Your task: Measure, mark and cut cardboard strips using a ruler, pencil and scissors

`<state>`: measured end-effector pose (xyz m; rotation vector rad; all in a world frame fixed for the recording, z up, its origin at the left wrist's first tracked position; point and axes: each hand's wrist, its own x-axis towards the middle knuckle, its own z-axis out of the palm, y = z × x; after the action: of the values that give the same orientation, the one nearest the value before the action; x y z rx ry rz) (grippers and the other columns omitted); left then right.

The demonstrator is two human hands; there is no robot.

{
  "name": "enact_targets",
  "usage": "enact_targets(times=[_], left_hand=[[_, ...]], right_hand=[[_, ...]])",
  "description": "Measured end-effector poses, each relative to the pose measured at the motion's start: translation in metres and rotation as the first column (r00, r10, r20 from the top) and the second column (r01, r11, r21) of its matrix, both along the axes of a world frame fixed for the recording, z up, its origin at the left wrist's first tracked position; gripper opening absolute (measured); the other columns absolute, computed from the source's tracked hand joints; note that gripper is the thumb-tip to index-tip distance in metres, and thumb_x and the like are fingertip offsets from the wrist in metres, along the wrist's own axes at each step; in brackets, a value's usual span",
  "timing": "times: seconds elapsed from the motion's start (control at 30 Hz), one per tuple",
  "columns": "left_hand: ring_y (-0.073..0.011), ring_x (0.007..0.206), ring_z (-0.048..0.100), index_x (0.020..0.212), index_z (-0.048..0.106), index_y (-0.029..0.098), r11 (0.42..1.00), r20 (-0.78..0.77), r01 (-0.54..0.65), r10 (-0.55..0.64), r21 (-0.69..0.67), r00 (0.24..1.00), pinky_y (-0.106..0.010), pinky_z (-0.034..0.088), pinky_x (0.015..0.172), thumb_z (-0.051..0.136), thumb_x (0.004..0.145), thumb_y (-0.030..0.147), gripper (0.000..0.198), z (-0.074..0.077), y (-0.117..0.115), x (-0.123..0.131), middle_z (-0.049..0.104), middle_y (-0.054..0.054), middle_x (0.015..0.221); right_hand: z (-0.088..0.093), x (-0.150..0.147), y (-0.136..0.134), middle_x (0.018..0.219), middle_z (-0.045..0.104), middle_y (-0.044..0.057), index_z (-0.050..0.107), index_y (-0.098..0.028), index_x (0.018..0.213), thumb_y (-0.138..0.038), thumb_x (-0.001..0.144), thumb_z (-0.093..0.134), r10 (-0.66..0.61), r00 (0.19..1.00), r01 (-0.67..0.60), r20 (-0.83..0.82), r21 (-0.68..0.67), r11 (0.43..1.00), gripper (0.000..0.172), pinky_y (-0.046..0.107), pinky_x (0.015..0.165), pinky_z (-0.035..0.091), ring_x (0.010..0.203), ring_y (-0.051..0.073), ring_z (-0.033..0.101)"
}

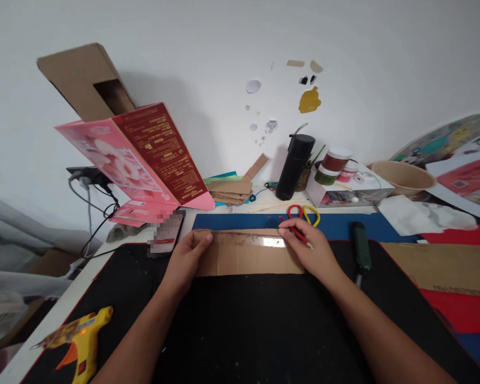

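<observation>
A strip of brown cardboard [248, 262] stretches between my two hands above the black mat. Along its upper edge lies a clear ruler [246, 239] with dark smudges and a bright reflection. My left hand [189, 256] is closed on the left end, its thumb pressing over ruler and cardboard. At the other end my right hand [312, 249] pinches the ruler and the cardboard edge between thumb and fingers. A thin red pencil [300, 235] also sits in the right hand, slanting across the fingers. The undersides of the fingers are hidden.
A yellow glue gun [82, 341] lies at the front left of the black mat [252, 325]. Scissors [304, 212], a dark green-handled tool [360, 248] and a black bottle [296, 166] surround the right hand. A phone [168, 237] and pink box [144, 160] stand left.
</observation>
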<state>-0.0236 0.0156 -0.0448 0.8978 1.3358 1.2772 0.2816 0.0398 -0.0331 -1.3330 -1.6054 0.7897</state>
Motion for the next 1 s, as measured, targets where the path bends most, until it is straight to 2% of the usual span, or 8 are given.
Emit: enact_targets(times=[0.13,0.27,0.4,0.5,0.67,0.8,0.87,1.0], left_hand=[[-0.0252,0.075,0.074,0.095,0.075,0.019,0.999,0.026,-0.044,0.044,-0.002,0.999,-0.032,0.056,0.069,0.098,0.061,0.062,0.060,0.002,0.001,-0.002,0.079,-0.006,0.084],[-0.0257,0.073,0.074,0.097,0.074,0.019,0.996,0.062,-0.085,0.085,0.003,0.994,-0.033,0.056,0.067,0.099,0.058,0.060,0.062,0.006,0.003,-0.004,0.080,-0.006,0.085],[-0.0258,0.072,0.074,0.097,0.072,0.020,0.990,0.091,-0.140,0.139,0.005,0.986,-0.033,0.057,0.066,0.098,0.054,0.061,0.066,0.011,0.004,-0.004,0.078,-0.004,0.081],[-0.0252,0.072,0.074,0.096,0.072,0.019,0.987,0.098,-0.159,0.158,0.001,0.983,-0.033,0.057,0.066,0.098,0.053,0.061,0.065,0.012,0.005,-0.003,0.078,-0.004,0.081],[-0.0238,0.073,0.073,0.095,0.072,0.019,0.985,0.092,-0.175,0.173,0.011,0.981,-0.032,0.056,0.068,0.099,0.056,0.058,0.061,0.008,0.004,-0.002,0.079,-0.004,0.084],[-0.0224,0.072,0.071,0.095,0.073,0.020,0.983,0.088,-0.183,0.180,0.024,0.980,-0.031,0.056,0.067,0.097,0.059,0.060,0.059,0.003,0.004,-0.001,0.078,-0.003,0.085],[-0.0228,0.074,0.072,0.096,0.073,0.020,0.984,0.082,-0.177,0.173,0.032,0.981,-0.032,0.057,0.069,0.097,0.060,0.060,0.059,0.002,0.003,-0.001,0.079,-0.004,0.087],[-0.0257,0.082,0.074,0.098,0.074,0.020,0.990,0.065,-0.134,0.131,0.048,0.989,-0.033,0.058,0.073,0.097,0.062,0.063,0.061,0.001,0.003,-0.004,0.080,-0.006,0.093]], right_hand=[[0.004,-0.003,0.001,0.106,0.080,0.007,0.076,-0.025,0.100,-0.055,0.093,0.069,0.001,0.999,-0.003,-0.050,-0.031,1.000,0.031,0.041,0.086,0.054,0.098,0.029,0.072],[0.004,-0.005,0.003,0.104,0.079,0.008,0.075,-0.024,0.105,-0.064,0.086,0.075,-0.063,0.981,0.043,-0.186,-0.110,0.993,0.044,0.041,0.084,0.056,0.098,0.031,0.072],[0.005,-0.004,0.001,0.098,0.079,0.006,0.070,-0.025,0.093,-0.069,0.086,0.074,-0.119,0.941,0.071,-0.317,-0.159,0.985,0.045,0.039,0.083,0.057,0.098,0.031,0.073],[0.008,-0.005,-0.002,0.100,0.080,0.006,0.070,-0.025,0.095,-0.068,0.088,0.073,-0.088,0.947,0.044,-0.307,-0.147,0.988,0.044,0.039,0.082,0.058,0.097,0.030,0.074],[0.009,-0.012,-0.005,0.121,0.081,0.010,0.072,-0.025,0.115,-0.057,0.082,0.080,0.014,0.953,-0.064,-0.304,-0.156,0.986,0.046,0.044,0.090,0.064,0.111,0.033,0.077],[0.004,-0.015,-0.004,0.118,0.082,0.009,0.072,-0.026,0.112,-0.048,0.075,0.086,0.024,0.939,-0.086,-0.344,-0.165,0.983,0.045,0.047,0.092,0.065,0.110,0.033,0.077],[0.002,-0.014,-0.004,0.116,0.083,0.009,0.073,-0.026,0.111,-0.048,0.076,0.086,0.010,0.937,-0.079,-0.348,-0.185,0.979,0.043,0.045,0.086,0.066,0.105,0.032,0.078],[0.004,-0.012,-0.004,0.097,0.083,0.008,0.077,-0.025,0.106,-0.055,0.076,0.084,-0.043,0.960,-0.020,-0.275,-0.222,0.975,0.043,0.036,0.056,0.058,0.075,0.026,0.074]])
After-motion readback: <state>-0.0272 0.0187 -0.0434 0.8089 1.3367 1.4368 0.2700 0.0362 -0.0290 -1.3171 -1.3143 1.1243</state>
